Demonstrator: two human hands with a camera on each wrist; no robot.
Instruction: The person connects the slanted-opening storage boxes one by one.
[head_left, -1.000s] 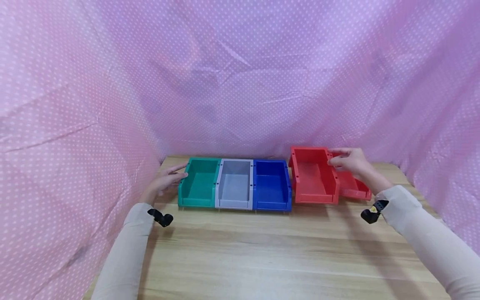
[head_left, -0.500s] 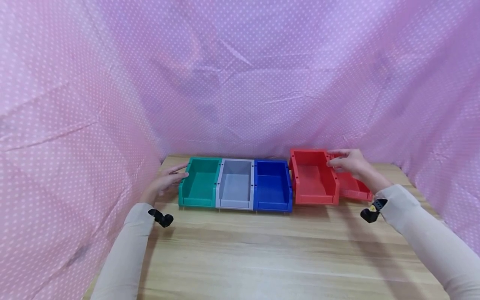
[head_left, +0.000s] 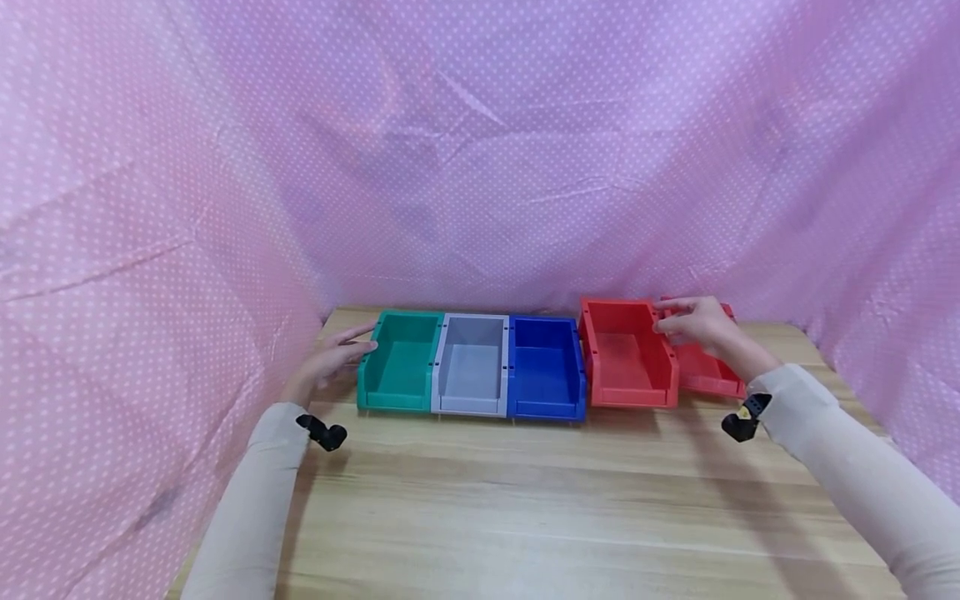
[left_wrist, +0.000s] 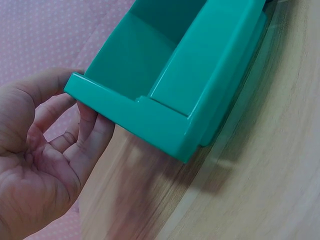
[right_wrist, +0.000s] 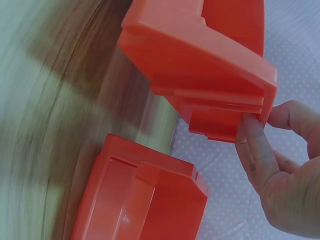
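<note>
My left hand (head_left: 333,360) holds the left rim of the green bin (head_left: 401,367), thumb on the inner side and fingers beneath in the left wrist view. Joined side by side to it are a grey bin (head_left: 471,367) and a blue bin (head_left: 546,371). My right hand (head_left: 701,325) pinches the right side wall of a red bin (head_left: 628,358) between thumb and fingers. This red bin stands close to the blue one's right side, its back end higher than the row. Partly behind my right hand is a second red bin (right_wrist: 165,200), apart from the held one.
The wooden table (head_left: 525,500) spreads out in front of the bins. Pink dotted cloth (head_left: 480,167) hangs behind and on both sides, near the bins' back edges. Black cameras sit at both wrists.
The held red bin has come down slightly beside the blue bin. More of the second red bin's back now shows behind my right hand. My left hand keeps its hold on the green bin.
</note>
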